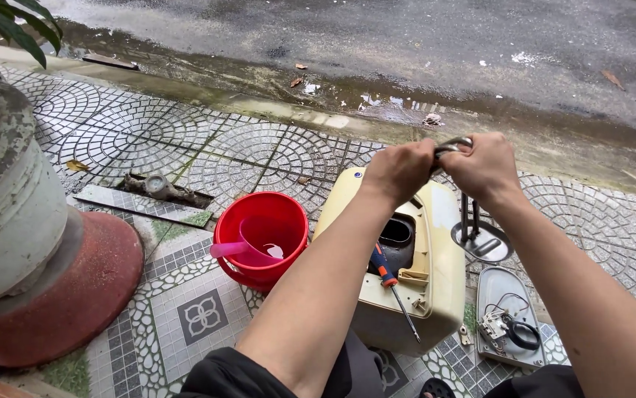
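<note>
Both hands, left (400, 169) and right (482, 168), clenched on metal heating element (473, 221), upper right of centre, above cream tank (425, 276). Small blue label (358, 175) at tank top. Red bucket (261, 237) left.

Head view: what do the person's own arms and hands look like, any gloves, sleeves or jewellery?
Both the left hand and the right hand are bare, with no gloves. No rings, watch or wristband show. Both forearms are uncovered right up to the bottom edge of the picture, so no sleeves appear. Dark clothing sits below the arms.
</note>
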